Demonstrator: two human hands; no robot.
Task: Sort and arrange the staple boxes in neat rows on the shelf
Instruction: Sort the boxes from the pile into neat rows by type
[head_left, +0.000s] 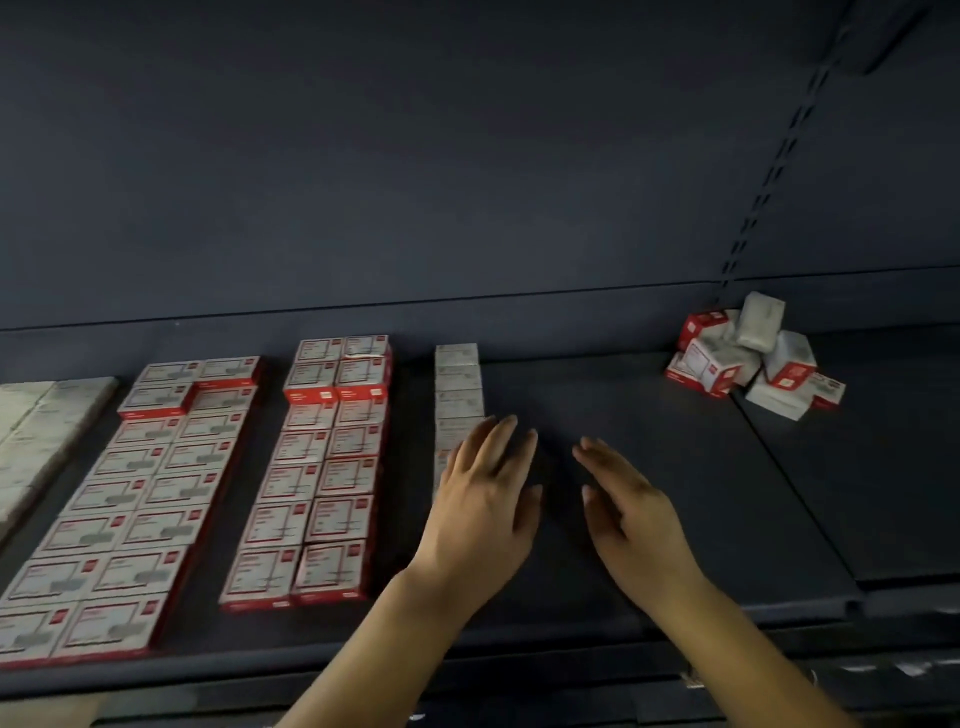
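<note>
Head view, landmark: the single grey row (457, 400) of staple boxes on the shelf (649, 467).
Left hand (483, 499): fingers straight and spread, holding nothing, its fingertips over the near end of the grey row; whether they touch it I cannot tell.
Right hand (631, 512): flat, fingers together, grip empty, just right of the grey row over bare shelf.
Sorted boxes: a red double row (317, 473) left of the grey row, a wider red block (130, 509) further left, and grey packs (36, 431) at the far left edge.
Unsorted pile (753, 358): tumbled red and grey boxes, well to the right of the grey row, at the back.
Step, as I judge it: squaring the grey row.
Doing it well: press both flat palms along its long sides, slide evenly, keep the gap from the red double row parallel, then fetch matching grey boxes from the pile.
</note>
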